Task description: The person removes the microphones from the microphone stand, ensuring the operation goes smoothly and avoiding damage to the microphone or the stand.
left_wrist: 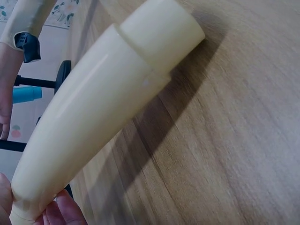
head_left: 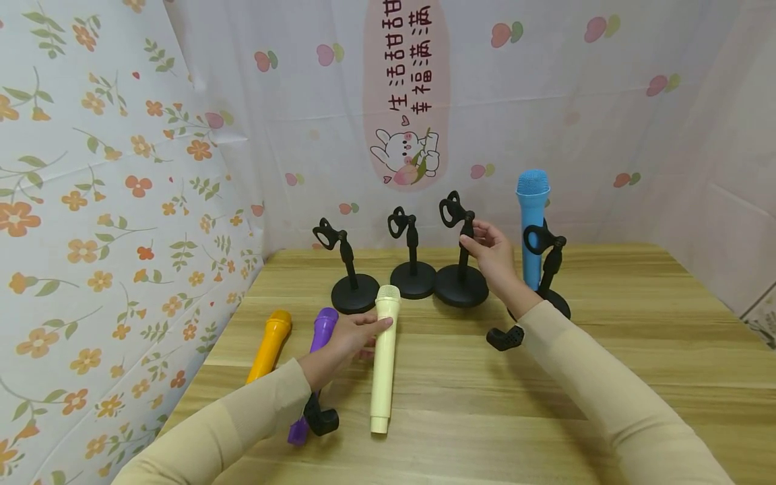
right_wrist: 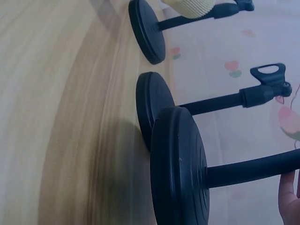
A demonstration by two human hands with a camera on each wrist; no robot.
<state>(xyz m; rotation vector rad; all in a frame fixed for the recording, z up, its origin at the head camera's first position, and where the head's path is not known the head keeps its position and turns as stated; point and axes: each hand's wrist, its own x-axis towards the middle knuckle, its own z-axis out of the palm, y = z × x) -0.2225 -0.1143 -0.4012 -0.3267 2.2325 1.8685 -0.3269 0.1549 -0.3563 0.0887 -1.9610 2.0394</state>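
While the left grip (head_left: 351, 335) pinches the cream microphone (head_left: 382, 377) near its mesh head, the right grip (head_left: 494, 257) is closed round the post of a black stand (head_left: 463, 264). The relation that matters most, I judge, is between that microphone and the stand's clip (head_left: 461, 211): from the left grip the clip lies ahead, higher and to the right, while from the right grip it sits just above and to the left, making the right the nearer of the two.

The microphone's long axis runs mostly front to back, its head pointing away from the person, just beyond the left grip and slightly right; its narrower tail reaches back the other way, over the surface (head_left: 448, 417). Whether that tail touches the wood, I cannot tell. The held stand's long axis is upright, its base below the right grip.

Left of the left grip are a purple microphone (head_left: 324, 328) and, farther out, an orange microphone (head_left: 269, 345). Right of the right grip, a blue microphone (head_left: 533, 207) stands upright at another stand (head_left: 550, 271).
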